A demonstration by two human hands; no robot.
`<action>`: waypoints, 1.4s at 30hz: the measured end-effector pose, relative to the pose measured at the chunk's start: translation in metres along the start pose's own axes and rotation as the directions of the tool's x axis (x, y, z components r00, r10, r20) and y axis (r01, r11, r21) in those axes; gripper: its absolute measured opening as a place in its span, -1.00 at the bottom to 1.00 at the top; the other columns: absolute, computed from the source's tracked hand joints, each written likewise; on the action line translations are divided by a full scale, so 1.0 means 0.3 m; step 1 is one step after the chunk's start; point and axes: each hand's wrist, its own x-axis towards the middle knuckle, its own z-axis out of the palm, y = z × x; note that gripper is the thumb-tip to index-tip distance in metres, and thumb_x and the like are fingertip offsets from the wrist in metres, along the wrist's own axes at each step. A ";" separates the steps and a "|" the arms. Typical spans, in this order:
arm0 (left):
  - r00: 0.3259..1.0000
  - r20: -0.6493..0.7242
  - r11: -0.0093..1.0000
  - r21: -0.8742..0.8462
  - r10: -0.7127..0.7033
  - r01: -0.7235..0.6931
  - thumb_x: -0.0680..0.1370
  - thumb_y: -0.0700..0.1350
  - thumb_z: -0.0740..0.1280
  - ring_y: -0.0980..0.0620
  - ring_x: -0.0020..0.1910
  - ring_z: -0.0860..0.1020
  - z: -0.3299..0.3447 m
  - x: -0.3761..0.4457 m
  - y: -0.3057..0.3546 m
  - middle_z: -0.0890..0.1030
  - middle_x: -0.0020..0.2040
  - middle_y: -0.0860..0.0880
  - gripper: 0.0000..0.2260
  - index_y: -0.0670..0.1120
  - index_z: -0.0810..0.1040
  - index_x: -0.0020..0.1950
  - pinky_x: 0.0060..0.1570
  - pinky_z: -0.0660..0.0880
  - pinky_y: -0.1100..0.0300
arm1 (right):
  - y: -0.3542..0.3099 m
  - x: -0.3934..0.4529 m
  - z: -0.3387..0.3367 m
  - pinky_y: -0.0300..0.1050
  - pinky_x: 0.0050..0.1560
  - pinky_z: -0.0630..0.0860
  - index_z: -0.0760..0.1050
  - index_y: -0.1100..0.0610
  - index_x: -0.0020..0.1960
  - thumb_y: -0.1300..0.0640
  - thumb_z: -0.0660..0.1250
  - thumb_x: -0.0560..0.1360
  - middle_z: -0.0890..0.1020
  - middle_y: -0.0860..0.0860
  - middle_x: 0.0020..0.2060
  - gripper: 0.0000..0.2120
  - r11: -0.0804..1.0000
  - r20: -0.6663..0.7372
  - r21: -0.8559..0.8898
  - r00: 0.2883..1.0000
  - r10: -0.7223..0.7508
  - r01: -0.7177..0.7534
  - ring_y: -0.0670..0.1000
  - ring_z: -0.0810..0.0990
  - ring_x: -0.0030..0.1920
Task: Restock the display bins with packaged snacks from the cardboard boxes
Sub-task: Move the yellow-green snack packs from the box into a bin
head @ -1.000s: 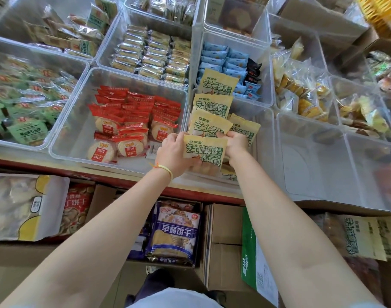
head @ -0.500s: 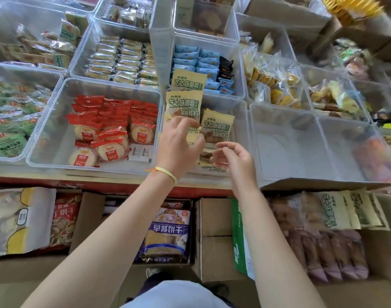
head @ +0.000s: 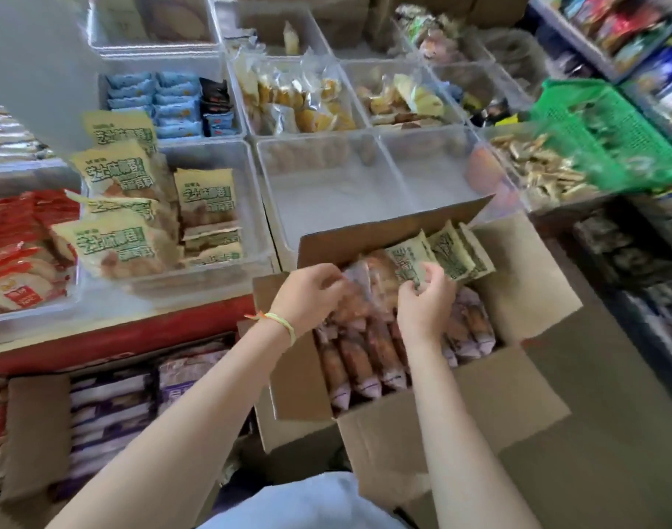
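Note:
An open cardboard box (head: 517, 284) stands below the counter, packed with upright yellow-and-green snack packs (head: 453, 255). Both my hands are inside it. My left hand (head: 307, 295), with a yellow band on the wrist, curls its fingers over the clear ends of the packs. My right hand (head: 426, 299) pinches the yellow-green packs at the box's far side. A clear display bin (head: 246, 177) on the counter to the left holds several of the same yellow packs (head: 116, 246).
Two clear bins (head: 365, 192) stand just behind the box. Further bins hold red packs (head: 17, 238), blue packs (head: 162, 105) and pastries. A green basket (head: 613, 143) sits at the right. More cartons (head: 36, 425) sit under the red counter edge.
Both hands left the yellow packs in the display bin and moved right and down into the cardboard box. The view swung right with them.

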 end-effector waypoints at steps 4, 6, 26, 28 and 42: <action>0.995 0.051 0.996 0.010 -0.084 0.084 0.55 -0.09 0.29 0.00 -0.37 0.57 0.143 -0.007 0.061 0.62 -0.27 0.04 -0.87 0.01 0.63 -0.09 -0.35 0.51 0.11 | 0.118 0.136 -0.107 -0.20 -0.07 0.33 0.49 0.18 0.19 0.24 0.35 0.54 0.53 0.04 0.03 -0.77 0.997 -0.022 -0.035 0.997 0.074 -0.075 0.05 0.51 0.00; 0.994 0.037 0.994 0.004 -0.107 0.107 0.56 -0.11 0.29 0.19 -0.47 0.47 0.195 -0.006 0.086 0.60 -0.29 0.06 -0.87 0.00 0.64 -0.07 -0.46 0.38 0.24 | 0.138 0.194 -0.120 -0.17 -0.13 0.33 0.55 0.14 0.07 0.20 0.32 0.56 0.61 0.05 -0.04 -0.90 0.992 0.085 -0.074 0.991 0.103 -0.097 0.09 0.57 -0.02; 0.942 -0.236 0.929 -0.339 -0.237 0.149 0.52 -0.07 0.39 0.11 0.02 0.57 0.286 0.019 0.249 0.59 0.11 0.03 -0.77 0.08 0.55 0.17 -0.02 0.56 0.19 | -0.006 0.318 -0.366 0.06 -0.17 0.47 0.44 0.30 -0.15 0.09 0.24 0.64 0.55 0.09 -0.29 -0.70 0.920 0.165 0.261 0.926 -0.339 0.291 0.10 0.52 -0.22; 0.959 -0.201 0.885 -0.456 -0.199 0.089 0.49 0.02 0.43 0.11 0.17 0.54 0.245 0.018 0.272 0.56 0.23 0.06 -0.64 0.12 0.49 0.27 0.15 0.52 0.14 | -0.060 0.300 -0.392 -0.08 -0.23 0.43 0.45 0.27 -0.14 0.10 0.23 0.65 0.52 0.02 -0.30 -0.72 0.898 0.174 0.349 0.923 -0.344 0.269 -0.04 0.47 -0.27; 0.993 -0.104 0.550 -0.833 -0.048 -0.061 0.47 -0.12 0.46 -0.15 0.17 0.61 -0.239 -0.087 0.052 0.64 0.19 -0.14 -0.62 -0.14 0.51 0.25 0.07 0.58 -0.16 | -0.435 -0.004 -0.001 0.05 0.16 0.59 0.65 0.01 -0.04 -0.02 0.40 0.56 0.73 -0.01 -0.07 -0.89 0.877 0.525 0.479 0.811 -0.258 -0.031 0.02 0.68 0.03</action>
